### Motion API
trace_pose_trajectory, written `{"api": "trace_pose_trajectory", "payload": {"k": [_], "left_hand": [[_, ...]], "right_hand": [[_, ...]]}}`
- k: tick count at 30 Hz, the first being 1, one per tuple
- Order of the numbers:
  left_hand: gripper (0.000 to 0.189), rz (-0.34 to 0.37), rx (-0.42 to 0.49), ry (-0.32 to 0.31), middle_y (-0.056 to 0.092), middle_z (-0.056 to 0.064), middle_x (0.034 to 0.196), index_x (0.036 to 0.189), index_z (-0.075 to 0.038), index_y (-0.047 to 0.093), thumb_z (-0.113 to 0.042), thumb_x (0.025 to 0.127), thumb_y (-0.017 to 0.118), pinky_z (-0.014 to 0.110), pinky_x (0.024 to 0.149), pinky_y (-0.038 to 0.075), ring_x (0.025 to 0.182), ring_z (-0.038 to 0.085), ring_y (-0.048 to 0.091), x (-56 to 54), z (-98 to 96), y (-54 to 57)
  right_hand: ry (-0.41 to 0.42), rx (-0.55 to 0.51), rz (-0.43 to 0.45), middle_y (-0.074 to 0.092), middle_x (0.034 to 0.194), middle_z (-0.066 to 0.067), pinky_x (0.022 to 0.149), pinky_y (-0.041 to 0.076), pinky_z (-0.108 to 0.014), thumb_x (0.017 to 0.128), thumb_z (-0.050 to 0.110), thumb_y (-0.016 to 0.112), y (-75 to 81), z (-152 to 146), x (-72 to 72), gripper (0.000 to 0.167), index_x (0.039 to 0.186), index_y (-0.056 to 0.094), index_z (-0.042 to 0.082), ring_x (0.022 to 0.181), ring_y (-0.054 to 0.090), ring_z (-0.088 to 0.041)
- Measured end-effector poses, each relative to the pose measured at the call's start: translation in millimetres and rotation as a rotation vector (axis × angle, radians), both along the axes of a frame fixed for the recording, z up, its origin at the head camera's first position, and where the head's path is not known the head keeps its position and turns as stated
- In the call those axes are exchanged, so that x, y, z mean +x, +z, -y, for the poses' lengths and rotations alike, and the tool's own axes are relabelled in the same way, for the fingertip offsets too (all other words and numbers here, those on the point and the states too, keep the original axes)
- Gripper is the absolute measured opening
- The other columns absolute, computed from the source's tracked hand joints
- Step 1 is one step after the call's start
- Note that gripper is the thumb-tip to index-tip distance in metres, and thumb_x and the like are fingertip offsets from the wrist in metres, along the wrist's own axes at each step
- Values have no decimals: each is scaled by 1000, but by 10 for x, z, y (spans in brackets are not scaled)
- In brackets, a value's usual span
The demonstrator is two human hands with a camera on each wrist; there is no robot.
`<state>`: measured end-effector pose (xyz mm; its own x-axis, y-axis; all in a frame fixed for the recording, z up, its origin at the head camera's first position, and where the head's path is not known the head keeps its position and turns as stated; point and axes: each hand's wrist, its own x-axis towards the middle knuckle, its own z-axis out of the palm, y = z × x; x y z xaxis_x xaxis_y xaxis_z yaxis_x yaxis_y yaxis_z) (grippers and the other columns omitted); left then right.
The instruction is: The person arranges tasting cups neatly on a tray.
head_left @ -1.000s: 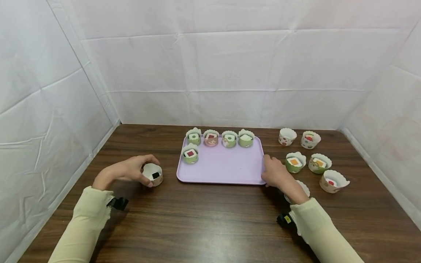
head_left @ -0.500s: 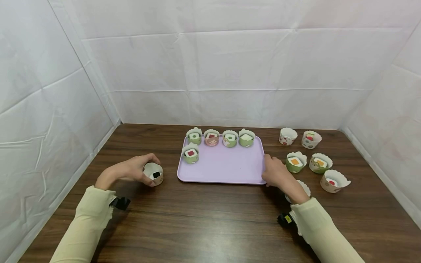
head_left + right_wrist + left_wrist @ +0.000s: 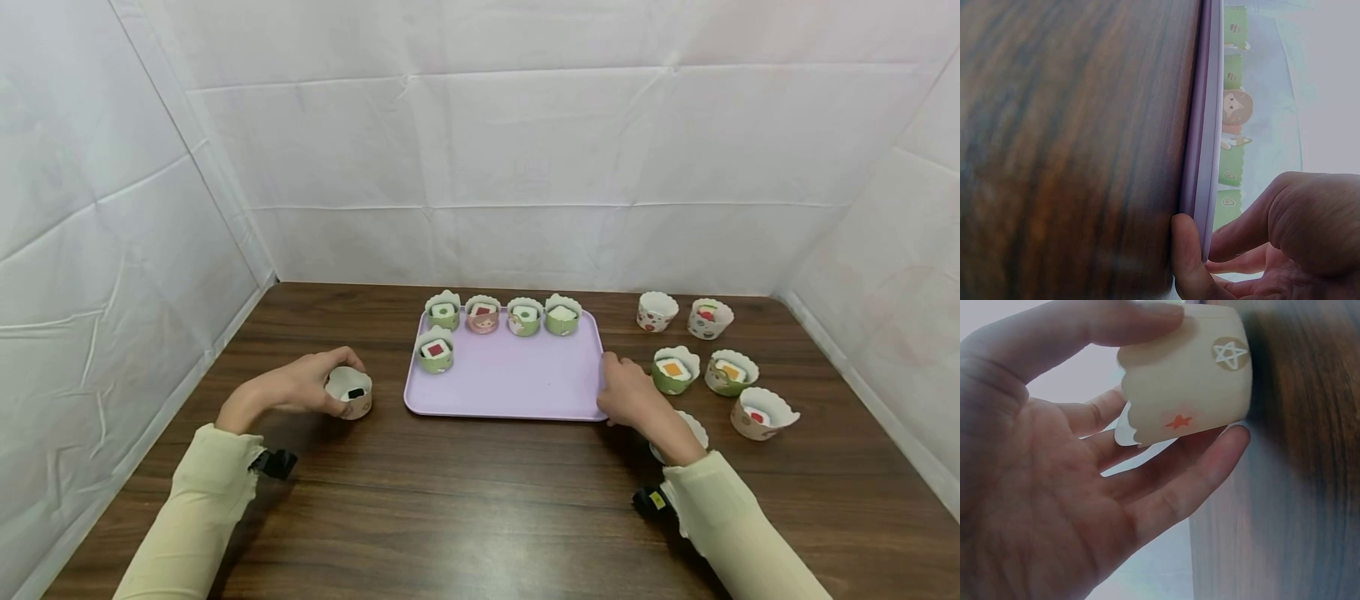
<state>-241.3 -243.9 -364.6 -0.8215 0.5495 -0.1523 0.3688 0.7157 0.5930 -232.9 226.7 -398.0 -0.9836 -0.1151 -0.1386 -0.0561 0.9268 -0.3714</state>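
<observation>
At the left of the head view, my left hand [image 3: 296,387] grips a pale paper baking cup [image 3: 360,407] with a black-patched piece inside. The left wrist view shows thumb and fingers on opposite sides of this baking cup [image 3: 1194,381], which bears star prints. My right hand [image 3: 628,393] pinches the right edge of a lilac tray [image 3: 517,383]; in the right wrist view its thumb and a finger meet across the tray's rim [image 3: 1207,144]. Several baking cups, mostly green like this one [image 3: 435,364], line the tray's back and left, with white pieces inside.
Right of the tray stand several more baking cups, among them a green one [image 3: 672,383] and a pink-toned one [image 3: 752,427]. Another cup [image 3: 696,429] is partly hidden behind the right wrist. White sheeting [image 3: 517,167] closes off the wooden table [image 3: 465,500] at back and sides.
The baking cup in my left hand has turned or tilted slightly, and the black patch inside sits a little higher in view. My right hand and the tray stay put.
</observation>
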Motion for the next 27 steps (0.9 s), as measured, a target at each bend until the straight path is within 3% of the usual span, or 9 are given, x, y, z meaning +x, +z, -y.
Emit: {"api": "trace_pose_trajectory", "payload": {"k": [20, 27], "left_hand": [[57, -43, 32, 58, 65, 20, 117, 131, -5, 54, -6, 78, 77, 31, 74, 49, 92, 24, 58, 1, -2, -10], [56, -136, 71, 78, 63, 19, 121, 131, -2, 56, -6, 79, 77, 34, 80, 50, 98, 27, 58, -6, -27, -21]], "right_hand": [[0, -1, 2, 49, 131, -44, 58, 58, -31, 90, -1, 49, 0, -3, 0, 56, 142, 37, -20, 85, 63, -37], [1, -1, 2, 50, 130, -44, 57, 58, -31, 91, -1, 49, 0, -5, 1, 54, 141, 38, -20, 84, 63, -37]]}}
